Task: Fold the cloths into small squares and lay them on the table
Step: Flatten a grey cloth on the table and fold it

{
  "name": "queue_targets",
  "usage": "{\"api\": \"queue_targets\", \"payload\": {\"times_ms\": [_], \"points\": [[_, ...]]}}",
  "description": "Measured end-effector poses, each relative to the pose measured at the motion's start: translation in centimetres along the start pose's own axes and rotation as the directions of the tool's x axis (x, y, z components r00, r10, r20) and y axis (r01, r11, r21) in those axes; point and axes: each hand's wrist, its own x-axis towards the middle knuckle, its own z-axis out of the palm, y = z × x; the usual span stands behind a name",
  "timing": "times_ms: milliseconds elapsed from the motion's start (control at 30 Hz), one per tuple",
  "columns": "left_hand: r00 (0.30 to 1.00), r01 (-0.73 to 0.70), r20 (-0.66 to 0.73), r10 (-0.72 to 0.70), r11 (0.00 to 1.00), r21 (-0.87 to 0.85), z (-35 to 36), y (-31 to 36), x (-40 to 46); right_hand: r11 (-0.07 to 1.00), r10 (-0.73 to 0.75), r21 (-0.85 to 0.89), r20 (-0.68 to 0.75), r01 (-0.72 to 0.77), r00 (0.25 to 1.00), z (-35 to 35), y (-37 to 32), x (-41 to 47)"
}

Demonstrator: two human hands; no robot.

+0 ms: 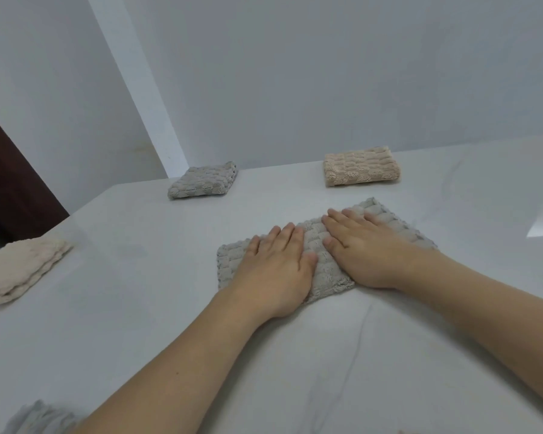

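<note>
Cloths are what I am working with, and I take the scene from the biggest thing down. Under both palms lies the white table [138, 308], smooth and faintly veined; I judge it slick enough that fabric could slide on it if I push sideways rather than straight down.

Next comes the grey cloth [322, 264], pinned flat beneath my hands as a folded oblong, not yet a small square. Its waffled pile looks thick, soft and light. I judge it limp, with no stiffness to hold a crease, so it may spring open a little once pressure lifts. It is in no way fragile. To fold again I would pinch a short end at its two corners, since the plush middle gives nothing firm to grip.

My left hand [275, 270] presses the near-left half, fingers straight and together, holding nothing. My right hand [365, 249] lies just beside it on the far-right half, fingers likewise flat, thumbs nearly meeting.

Beyond my fingertips sit two finished ones: a beige folded cloth [361, 167] ahead of the right hand and a grey folded square [203, 181] well ahead of the left. Far out to the left rests a cream cloth [19, 270], loosely folded. Close by my left forearm a blurred grey heap [38, 418] shows at the frame edge; I cannot tell its state.
</note>
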Motion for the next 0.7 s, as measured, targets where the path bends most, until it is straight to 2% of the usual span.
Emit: {"api": "queue_targets", "payload": {"times_ms": [67,133,267,300,367,433,467,500,567,600,700], "points": [[0.998,0.039,0.041,-0.039,0.999,0.009,0.1,-1.1,0.0,0.999,-0.004,-0.050,0.031,0.005,1.000,0.4,0.8,0.0],[0.991,0.105,0.085,-0.106,0.994,0.020,-0.3,-2.7,0.0,0.995,0.055,-0.087,0.048,-0.051,0.997,0.1,2.2,0.1],[0.965,0.202,0.167,-0.204,0.979,0.024,-1.6,-4.5,-0.3,0.955,0.287,-0.102,0.058,-0.280,0.956,-1.3,4.6,0.2],[0.969,0.202,0.137,-0.206,0.978,0.043,-1.7,-4.4,-0.4,0.934,0.332,-0.147,0.023,-0.325,0.943,-1.7,4.5,0.0],[0.987,0.161,-0.041,-0.157,0.977,0.141,-1.8,-3.7,-0.6,0.896,0.338,-0.256,-0.131,-0.362,0.932,-2.5,3.1,-0.5],[0.969,0.087,-0.244,-0.027,0.967,0.240,-2.4,-2.7,-0.9,0.914,0.279,-0.243,-0.207,-0.326,0.938,-3.1,0.8,-0.9],[0.961,0.044,-0.274,0.026,0.968,0.245,-2.9,-2.0,-1.1,0.933,0.269,-0.195,-0.187,-0.304,0.945,-3.2,-0.2,-1.0],[0.967,0.004,-0.248,0.051,0.976,0.216,-3.4,-1.4,-1.4,0.945,0.273,-0.147,-0.128,-0.291,0.953,-2.9,-1.0,-1.1],[0.996,-0.035,-0.074,0.044,0.992,0.118,-4.2,-0.3,-1.9,0.952,0.275,-0.125,-0.042,-0.278,0.961,-2.1,-1.5,-1.0],[0.999,-0.040,0.012,0.039,0.995,0.093,-4.5,0.1,-2.1,0.956,0.262,-0.126,-0.038,-0.265,0.964,-1.9,-1.3,-1.0],[0.989,-0.046,0.144,0.037,0.997,0.064,-5.3,0.6,-2.3,0.973,0.202,-0.104,-0.041,-0.205,0.979,-1.8,-0.3,-1.1]]}}
